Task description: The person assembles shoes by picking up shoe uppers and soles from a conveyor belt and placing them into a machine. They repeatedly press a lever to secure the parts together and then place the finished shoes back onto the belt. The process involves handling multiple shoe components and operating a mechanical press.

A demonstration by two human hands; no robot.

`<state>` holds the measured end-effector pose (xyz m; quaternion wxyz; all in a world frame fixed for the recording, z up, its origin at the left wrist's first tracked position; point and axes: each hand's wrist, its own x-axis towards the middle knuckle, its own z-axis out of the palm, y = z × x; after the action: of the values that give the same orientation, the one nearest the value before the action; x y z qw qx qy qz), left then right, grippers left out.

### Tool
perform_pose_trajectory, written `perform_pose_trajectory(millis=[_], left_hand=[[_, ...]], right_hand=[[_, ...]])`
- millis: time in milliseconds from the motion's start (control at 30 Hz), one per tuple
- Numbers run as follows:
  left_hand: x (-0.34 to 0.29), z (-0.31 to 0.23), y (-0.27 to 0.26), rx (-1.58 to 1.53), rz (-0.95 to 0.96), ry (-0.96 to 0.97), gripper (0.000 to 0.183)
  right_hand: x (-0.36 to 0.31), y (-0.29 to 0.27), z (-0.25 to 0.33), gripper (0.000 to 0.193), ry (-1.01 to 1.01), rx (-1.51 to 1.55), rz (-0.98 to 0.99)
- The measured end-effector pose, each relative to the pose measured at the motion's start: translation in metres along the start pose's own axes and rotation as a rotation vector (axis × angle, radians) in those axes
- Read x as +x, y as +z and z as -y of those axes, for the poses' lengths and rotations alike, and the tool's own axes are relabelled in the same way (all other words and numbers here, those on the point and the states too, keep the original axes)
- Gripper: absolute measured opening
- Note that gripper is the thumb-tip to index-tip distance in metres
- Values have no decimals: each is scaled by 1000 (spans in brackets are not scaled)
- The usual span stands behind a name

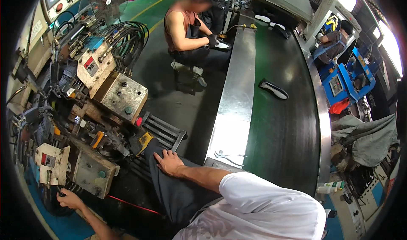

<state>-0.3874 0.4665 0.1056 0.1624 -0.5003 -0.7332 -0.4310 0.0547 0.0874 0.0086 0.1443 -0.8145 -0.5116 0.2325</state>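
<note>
My left hand [71, 199] is at the lower left, beside the near machine's control box [94, 172]. Its fingers are curled against a small dark part, which I cannot make out. My right hand [169, 163] lies flat on the knee of my dark trousers [176, 197], fingers spread, holding nothing. Just past that knee is the machine's yellow-marked part [145, 142]. A pair of pincers [229, 156] lies on the metal ledge [237, 77] to the right of my right hand.
A dark shoe [273, 89] lies on the conveyor belt [284, 125], with white-soled pieces [271, 21] farther along. A seated co-worker [186, 32] handles a shoe across the floor. A second control box [123, 96] stands at left. Another person works by a blue machine [339, 83].
</note>
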Motion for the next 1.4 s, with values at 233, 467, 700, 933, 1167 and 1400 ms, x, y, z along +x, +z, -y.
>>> perform_pose_trajectory(millis=[233, 467, 700, 933, 1167, 1400], left_hand=[[-5, -12, -12, -35, 27, -30, 55], [-9, -24, -19, -34, 4, 9, 53], [-9, -23, -18, -49, -9, 5, 55], [-9, -27, -20, -64, 11, 3, 54], [-4, -20, -18, -75, -6, 9, 54], [0, -21, -16, -56, 36, 30, 59]], right_hand=[[2, 7, -1, 62, -5, -51, -50], [2, 13, -6, 65, -12, -67, -56], [0, 9, -5, 57, -19, -60, -30], [-2, 4, -5, 58, 1, -47, -8], [-3, 2, -6, 64, -8, -23, -28], [-4, 4, -7, 67, -11, -19, -59]])
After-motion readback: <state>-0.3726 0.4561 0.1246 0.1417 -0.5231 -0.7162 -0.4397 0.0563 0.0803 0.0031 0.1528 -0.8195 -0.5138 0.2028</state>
